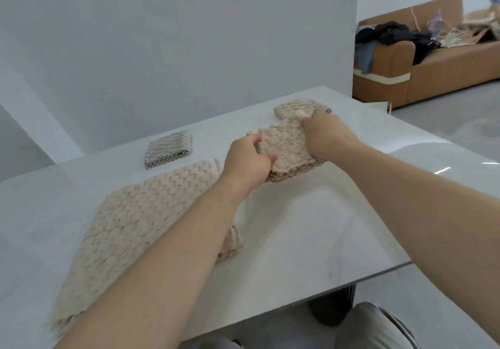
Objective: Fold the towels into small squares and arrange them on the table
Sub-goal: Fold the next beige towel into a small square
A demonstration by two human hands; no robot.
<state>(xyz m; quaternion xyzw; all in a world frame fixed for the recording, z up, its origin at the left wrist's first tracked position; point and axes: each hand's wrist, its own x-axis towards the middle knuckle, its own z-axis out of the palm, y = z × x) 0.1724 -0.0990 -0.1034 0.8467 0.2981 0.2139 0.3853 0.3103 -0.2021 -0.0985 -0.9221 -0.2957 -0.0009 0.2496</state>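
Observation:
A folded beige waffle towel (pixel 284 151) is held just above the white table (pixel 311 227) between both hands. My left hand (pixel 247 159) grips its near left edge with curled fingers. My right hand (pixel 324 135) pinches its far right corner. Behind it lies a small folded beige square (pixel 292 108), partly hidden by my right hand. A folded grey square (pixel 169 151) lies further left. A large beige towel (pixel 130 224) lies spread flat at the near left, with my left forearm crossing over it.
The table's near edge runs diagonally at the lower right, with a dark table leg (pixel 332 308) and a grey seat (pixel 378 329) below it. A brown sofa (pixel 433 67) piled with clothes stands far right. A pale wall rises behind the table.

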